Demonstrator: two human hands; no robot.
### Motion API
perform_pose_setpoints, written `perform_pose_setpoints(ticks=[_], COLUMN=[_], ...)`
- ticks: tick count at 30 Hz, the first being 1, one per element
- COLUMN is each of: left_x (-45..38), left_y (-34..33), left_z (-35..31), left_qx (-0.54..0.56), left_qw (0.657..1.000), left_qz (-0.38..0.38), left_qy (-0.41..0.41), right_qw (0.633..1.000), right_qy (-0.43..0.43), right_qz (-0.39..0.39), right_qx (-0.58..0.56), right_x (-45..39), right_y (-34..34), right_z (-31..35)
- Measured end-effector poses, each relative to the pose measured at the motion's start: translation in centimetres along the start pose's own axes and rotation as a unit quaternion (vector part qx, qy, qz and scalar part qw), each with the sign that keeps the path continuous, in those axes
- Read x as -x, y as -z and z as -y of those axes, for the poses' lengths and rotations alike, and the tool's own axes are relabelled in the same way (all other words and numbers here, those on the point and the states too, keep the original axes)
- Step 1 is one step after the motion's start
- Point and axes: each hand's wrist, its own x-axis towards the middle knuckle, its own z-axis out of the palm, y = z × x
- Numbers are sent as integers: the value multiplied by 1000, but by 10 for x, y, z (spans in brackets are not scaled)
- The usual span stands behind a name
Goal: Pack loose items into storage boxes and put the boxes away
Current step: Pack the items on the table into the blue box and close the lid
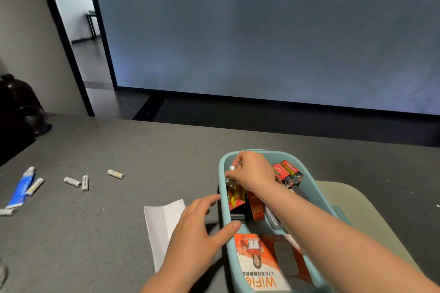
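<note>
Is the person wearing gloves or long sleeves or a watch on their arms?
No. Both hands, the left hand and the right hand, are bare, with no gloves and no rings that show. Both forearms are bare too, as far as the picture reaches: no sleeves, no watch, no bracelet. The fingernails look short and plain.

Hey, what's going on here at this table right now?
A person is packing small loose items into a teal storage box on a grey table. The right hand is inside the box, pinching a white battery. The left hand rests open against the box's near side, steadying it. The box already holds red batteries and an orange WiFi package. More white batteries and a blue tube lie unpacked on the table.
</note>
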Motion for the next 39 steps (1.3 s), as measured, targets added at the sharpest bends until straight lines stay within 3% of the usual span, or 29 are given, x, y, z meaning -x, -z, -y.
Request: perform_pose_setpoints(ticks=[8,12,16,18,21,27,39], left_x=[-2,4,20,25,31,39,-57], left_y=[2,7,26,42,75,134,184], left_z=[7,10,29,44,71,134,212], left_qx=[10,12,53,79,81,40,-54], left_qw=[1000,1000,997,990,978,957,932], left_qz=[0,-2,-57,-104,-167,-248,-283], left_qy=[12,10,27,56,91,145,220], right_qw=[998,997,979,972,971,962,923], right_qy=[5,15,114,168,215,213,281], right_qz=[-13,-65,-121,-91,15,168,193], right_qx=[55,-34,-121,-138,-105,7,177], right_x=[2,11,35,50,62,46,-40], right_y=[-18,-8,10,11,-8,-73,-155], right_z=[-12,-9,27,59,105,156,221])
